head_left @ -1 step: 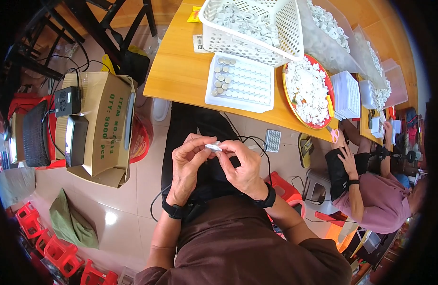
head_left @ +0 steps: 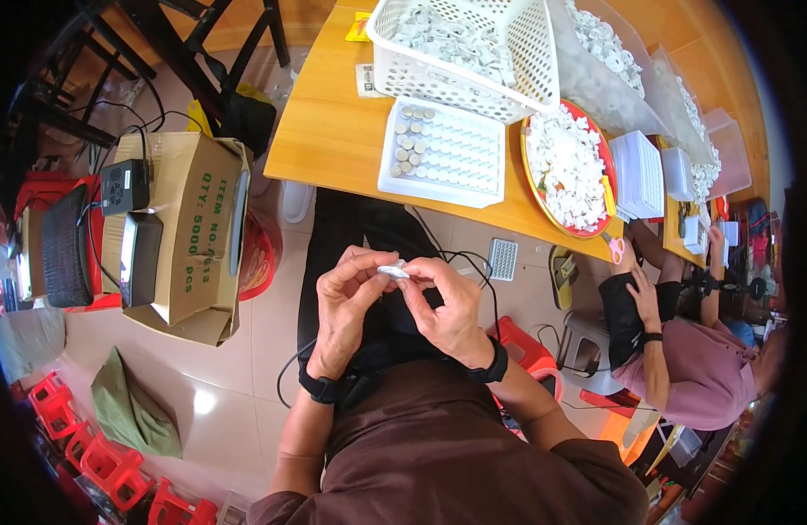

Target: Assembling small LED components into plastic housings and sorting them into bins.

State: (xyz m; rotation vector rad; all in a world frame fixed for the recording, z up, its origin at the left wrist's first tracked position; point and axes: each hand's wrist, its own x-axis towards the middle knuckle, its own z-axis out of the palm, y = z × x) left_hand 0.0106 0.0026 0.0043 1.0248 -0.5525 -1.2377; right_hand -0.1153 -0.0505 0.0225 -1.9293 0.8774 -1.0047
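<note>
Above my lap, my left hand [head_left: 347,293] and my right hand [head_left: 443,306] meet with their fingertips. Pinched between them is a small white plastic part [head_left: 393,272]; the fingers cover much of it. Beyond the hands, at the table's near edge, lies a white tray [head_left: 438,189] with rows of round pockets. Several silver coin-shaped discs [head_left: 416,128] sit at its left side. To its right, a red round dish [head_left: 533,188] is heaped with small white plastic pieces [head_left: 568,166].
A white perforated basket [head_left: 460,98] of grey-white parts stands on the wooden table [head_left: 320,131], with stacked trays [head_left: 638,171] farther right. Pink-handled scissors [head_left: 615,249] poke over the edge. A cardboard box [head_left: 193,236] is at left; another person [head_left: 684,367] sits at right.
</note>
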